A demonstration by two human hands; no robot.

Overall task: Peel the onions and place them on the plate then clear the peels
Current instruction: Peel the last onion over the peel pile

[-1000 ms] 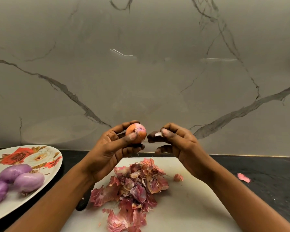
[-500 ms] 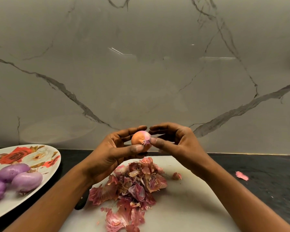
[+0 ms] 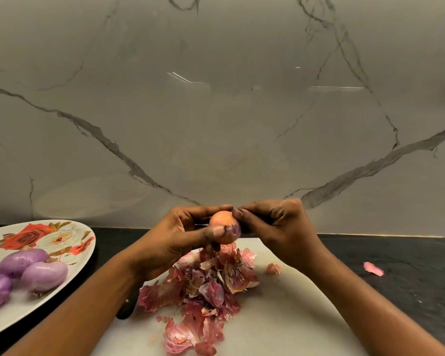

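My left hand (image 3: 175, 240) grips a small onion (image 3: 222, 222) above the white cutting board (image 3: 288, 314); most of its skin is orange, with a purple patch showing at its right side. My right hand (image 3: 275, 224) pinches at the onion's right end with its fingertips. Below them a heap of pink-red onion peels (image 3: 206, 286) lies on the board. Three peeled purple onions (image 3: 34, 271) rest on the flowered white plate (image 3: 62, 235) at the left.
A stray peel (image 3: 373, 268) lies on the black counter (image 3: 396, 278) to the right, and a small one (image 3: 272, 269) on the board. A dark handle (image 3: 126, 310) shows under my left forearm. The marble wall (image 3: 216, 111) stands close behind.
My right hand, apart from the onion and holding a small bit a second ago, has come back onto the onion's right end. Both hands have dropped slightly toward the peel heap.
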